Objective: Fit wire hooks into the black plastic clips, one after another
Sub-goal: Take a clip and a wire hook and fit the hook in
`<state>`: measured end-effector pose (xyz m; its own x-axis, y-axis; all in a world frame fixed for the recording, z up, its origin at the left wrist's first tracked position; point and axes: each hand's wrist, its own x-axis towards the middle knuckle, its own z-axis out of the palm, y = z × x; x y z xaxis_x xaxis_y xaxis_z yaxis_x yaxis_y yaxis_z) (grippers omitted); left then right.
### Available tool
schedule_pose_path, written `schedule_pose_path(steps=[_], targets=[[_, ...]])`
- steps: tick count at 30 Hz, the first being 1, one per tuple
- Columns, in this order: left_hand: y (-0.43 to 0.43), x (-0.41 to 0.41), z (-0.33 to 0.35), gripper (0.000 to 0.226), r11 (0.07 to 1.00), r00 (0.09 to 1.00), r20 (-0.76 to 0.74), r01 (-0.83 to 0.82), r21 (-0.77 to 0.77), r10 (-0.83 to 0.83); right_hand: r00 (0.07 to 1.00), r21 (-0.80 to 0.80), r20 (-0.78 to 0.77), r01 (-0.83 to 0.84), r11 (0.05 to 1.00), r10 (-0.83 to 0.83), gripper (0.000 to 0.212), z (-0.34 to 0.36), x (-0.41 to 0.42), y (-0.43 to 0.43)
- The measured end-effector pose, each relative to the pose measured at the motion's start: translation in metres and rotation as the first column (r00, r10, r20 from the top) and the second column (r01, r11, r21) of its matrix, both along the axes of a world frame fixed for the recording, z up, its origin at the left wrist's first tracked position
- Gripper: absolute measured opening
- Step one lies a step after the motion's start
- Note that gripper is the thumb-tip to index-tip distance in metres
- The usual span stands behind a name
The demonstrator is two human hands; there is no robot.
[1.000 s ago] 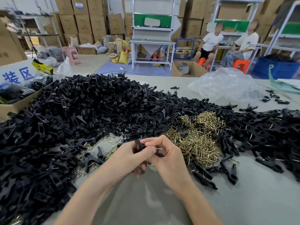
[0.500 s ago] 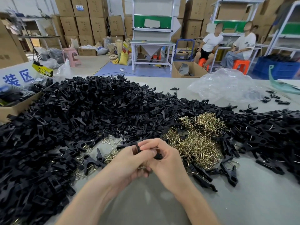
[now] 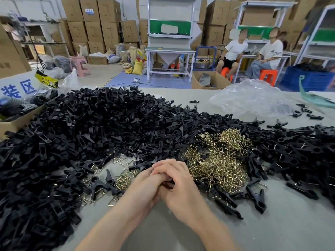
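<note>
Cardboard makes up the box (image 3: 17,122) at the table's left edge; it holds dark ribbed items that are cut off by the frame and hard to identify. Farther back on the floor, an open carton (image 3: 208,81) contains something grey. A blue crate (image 3: 313,79) at the right holds black pieces, too distant to make out.

Across the grey table (image 3: 272,229) spreads a huge heap of black plastic clips (image 3: 87,127), curving round to a second mass of clips (image 3: 304,153) on the right. Between them lies a pile of brass-coloured wire hooks (image 3: 219,160), with a smaller scatter of hooks (image 3: 123,179) just left of the hands. A few clips with hooks fitted (image 3: 256,195) lie near the right hand. A crumpled clear plastic bag (image 3: 250,99) sits behind the heaps.

Both hands meet over the bare table near its front edge. The left hand (image 3: 145,185) and the right hand (image 3: 178,185) are pressed together, fingers curled tightly closed around something small. Only a dark sliver shows between them, so what they hold cannot be told for certain; the knuckles hide it.

Two seated people (image 3: 235,51) in white shirts are in the background, among stacked cartons (image 3: 94,24).
</note>
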<state>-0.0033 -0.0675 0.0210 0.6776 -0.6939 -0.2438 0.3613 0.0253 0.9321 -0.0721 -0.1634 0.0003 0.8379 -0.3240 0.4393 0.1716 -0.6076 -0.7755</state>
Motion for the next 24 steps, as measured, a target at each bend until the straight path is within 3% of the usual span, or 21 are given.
schedule_pose_path(steps=[6, 16, 24], targets=[[-0.0015, -0.0045, 0.0007, 0.022, 0.989, 0.992, 0.116, -0.073, 0.130, 0.058, 0.999, -0.091, 0.030, -0.010, 0.996, 0.013, 0.040, -0.0030, 0.0003, 0.0004], [-0.0012, -0.0079, 0.0070, 0.019, 0.996, 0.993, 0.078, -0.089, 0.010, 0.088, 0.997, -0.149, 0.082, 0.017, 0.989, -0.005, 0.048, -0.0031, 0.0025, 0.0011], [-0.0046, -0.0062, 0.0001, 0.041, 0.984, 0.984, 0.037, -0.171, -0.040, 0.172, 0.993, -0.187, 0.111, 0.050, 0.981, -0.029, 0.045, -0.0034, 0.0033, 0.0010]])
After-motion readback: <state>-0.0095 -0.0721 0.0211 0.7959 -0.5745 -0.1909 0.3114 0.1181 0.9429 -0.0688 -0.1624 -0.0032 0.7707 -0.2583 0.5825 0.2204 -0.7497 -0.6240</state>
